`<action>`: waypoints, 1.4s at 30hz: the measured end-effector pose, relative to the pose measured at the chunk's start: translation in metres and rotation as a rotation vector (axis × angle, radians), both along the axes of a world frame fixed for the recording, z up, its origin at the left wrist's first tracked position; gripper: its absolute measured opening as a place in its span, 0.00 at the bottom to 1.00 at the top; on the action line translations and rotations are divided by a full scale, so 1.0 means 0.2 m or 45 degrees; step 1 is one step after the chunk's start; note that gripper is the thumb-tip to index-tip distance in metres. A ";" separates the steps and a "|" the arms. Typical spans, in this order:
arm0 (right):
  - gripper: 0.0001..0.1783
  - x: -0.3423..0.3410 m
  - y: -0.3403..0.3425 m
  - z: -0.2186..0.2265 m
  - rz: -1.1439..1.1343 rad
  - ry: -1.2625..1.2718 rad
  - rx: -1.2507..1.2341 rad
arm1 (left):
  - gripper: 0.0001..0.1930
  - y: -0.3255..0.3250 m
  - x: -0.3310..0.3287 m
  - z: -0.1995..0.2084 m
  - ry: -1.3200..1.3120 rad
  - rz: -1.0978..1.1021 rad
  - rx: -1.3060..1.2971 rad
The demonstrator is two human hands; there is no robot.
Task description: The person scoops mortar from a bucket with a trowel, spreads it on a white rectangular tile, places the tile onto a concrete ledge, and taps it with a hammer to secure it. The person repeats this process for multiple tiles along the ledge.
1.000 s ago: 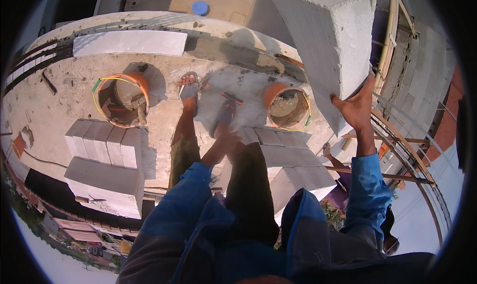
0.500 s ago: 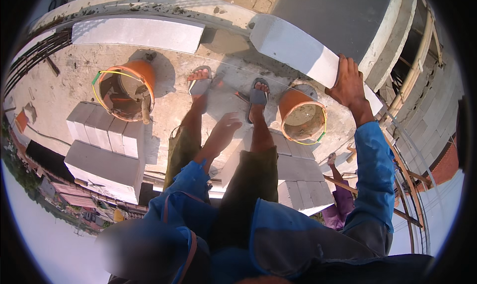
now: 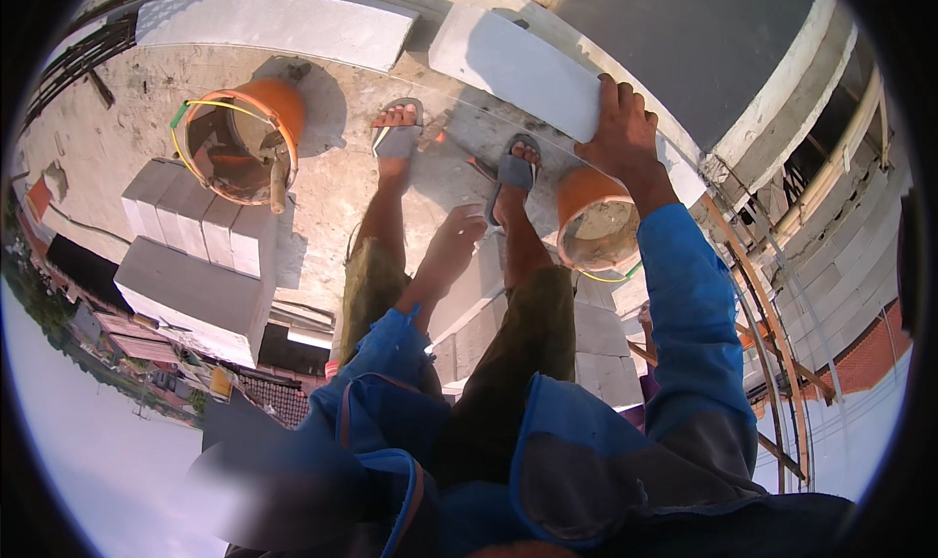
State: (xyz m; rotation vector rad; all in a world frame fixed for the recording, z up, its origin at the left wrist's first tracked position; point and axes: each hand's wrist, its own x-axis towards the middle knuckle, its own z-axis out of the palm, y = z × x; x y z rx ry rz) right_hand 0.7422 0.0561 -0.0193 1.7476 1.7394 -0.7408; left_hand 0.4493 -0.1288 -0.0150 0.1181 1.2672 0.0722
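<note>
My right hand (image 3: 625,133) grips a long white building block (image 3: 518,64), its fingers over the top and the thumb on the near side. The block lies along the concrete ledge, and its left end is close to the right end of another long white block (image 3: 274,25). A narrow gap shows between them. My left hand (image 3: 456,240) hangs in the air before my legs, with loosely bent fingers and nothing visible in it. An orange bucket (image 3: 591,211) stands below my right forearm, partly covered by it.
Another orange bucket (image 3: 278,108) holds mortar and a tool with a wooden handle (image 3: 278,187). Stacked grey-white blocks (image 3: 186,284) stand at the left, and more blocks (image 3: 474,338) lie behind my legs. Wooden poles (image 3: 752,314) and a drop are at the right.
The block under my right hand has slid left, narrowing its gap to the neighbouring block. My right hand has moved left with it. My left hand has shifted slightly right, and the view has shifted.
</note>
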 end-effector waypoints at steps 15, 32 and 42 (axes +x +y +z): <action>0.63 -0.26 -0.09 -0.25 0.113 0.010 0.194 | 0.25 0.04 -0.16 0.04 -0.095 0.128 0.111; 0.61 -0.37 -0.12 -0.45 0.027 -0.087 0.028 | 0.25 0.13 -0.21 0.07 -0.130 0.113 0.042; 0.65 -0.32 -0.19 -0.53 0.069 -0.082 0.125 | 0.25 0.15 -0.20 0.05 -0.104 0.008 0.030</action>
